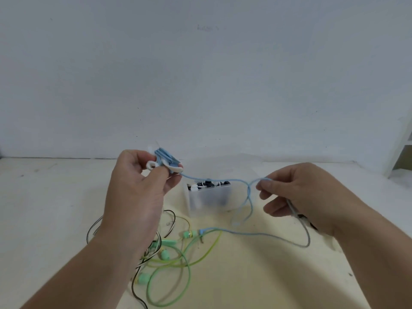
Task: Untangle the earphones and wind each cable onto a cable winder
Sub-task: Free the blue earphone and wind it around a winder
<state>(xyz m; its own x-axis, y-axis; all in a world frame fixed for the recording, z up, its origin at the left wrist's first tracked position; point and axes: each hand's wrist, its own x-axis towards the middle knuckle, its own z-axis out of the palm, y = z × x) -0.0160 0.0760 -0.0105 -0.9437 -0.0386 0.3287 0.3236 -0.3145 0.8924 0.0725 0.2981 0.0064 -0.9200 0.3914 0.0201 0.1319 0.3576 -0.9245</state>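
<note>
My left hand [136,188] is raised above the table and grips a white cable winder [166,165] with several turns of blue cable around it. From the winder the blue earphone cable [249,233] runs right to my right hand [296,192], which pinches a loop of it between thumb and fingers. The rest of the blue cable hangs down, trails over the table and ends near a plug. Green earphones [176,250] and a black-and-white cable [138,262] lie tangled on the table below my left forearm.
A translucent plastic box [209,200] holding black and white winders stands on the cream table [256,275] between my hands. A pale wall rises behind the table. White shelving [401,150] shows at the far right edge.
</note>
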